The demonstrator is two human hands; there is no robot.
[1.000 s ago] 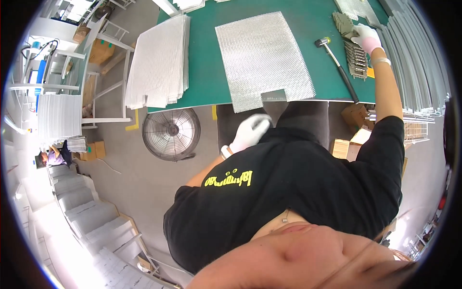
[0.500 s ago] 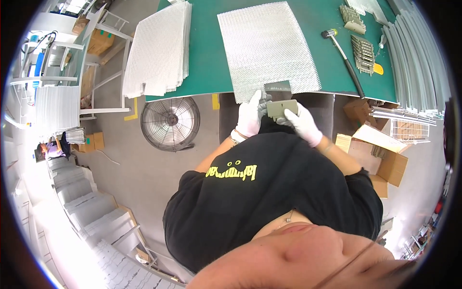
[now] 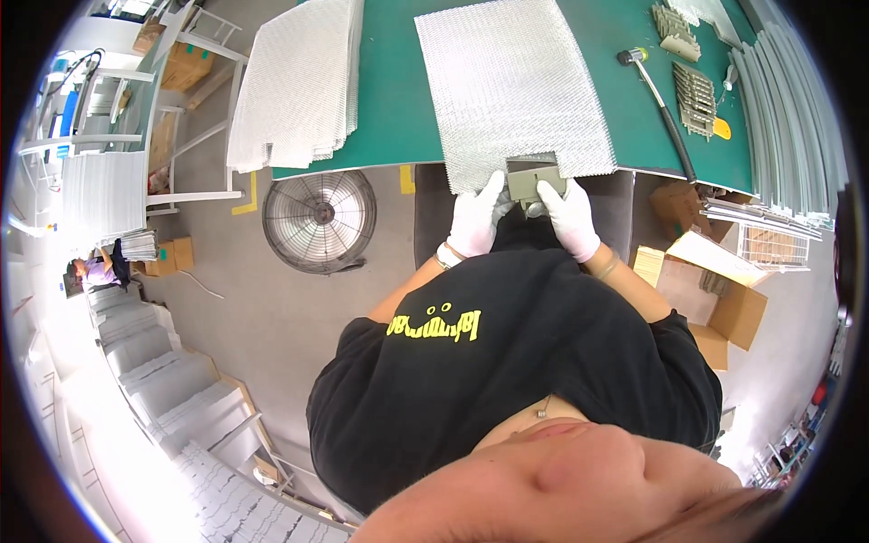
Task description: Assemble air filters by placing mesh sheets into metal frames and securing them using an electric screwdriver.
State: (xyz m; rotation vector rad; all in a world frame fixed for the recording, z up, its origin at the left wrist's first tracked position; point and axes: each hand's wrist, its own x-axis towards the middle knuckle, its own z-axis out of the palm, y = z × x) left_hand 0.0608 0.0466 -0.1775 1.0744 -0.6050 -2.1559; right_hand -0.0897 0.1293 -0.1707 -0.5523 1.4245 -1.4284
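A silvery expanded-mesh sheet [image 3: 511, 86] lies on the green table, its near edge sticking out over the table's edge with a rectangular notch in it. At that notch is a small grey-green plate [image 3: 536, 184], its far edge up against the cutout. My right hand [image 3: 570, 217], in a white glove, grips the plate with the thumb on top. My left hand [image 3: 476, 217], gloved too, pinches the mesh's near edge just left of the notch. The fingers beneath the mesh and plate are partly hidden.
A stack of mesh sheets [image 3: 294, 86] lies at the table's left. To the right are a mallet [image 3: 661, 113], stacked grey-green plates [image 3: 695, 100], a screwdriver [image 3: 729, 79] and long metal strips [image 3: 783, 118]. Below stand a floor fan [image 3: 319, 220] and an open cardboard box [image 3: 715, 308].
My right hand has brought the plate up from below the mesh edge to the notch. The mesh sheet has shifted slightly to the right, and my left hand keeps its edge.
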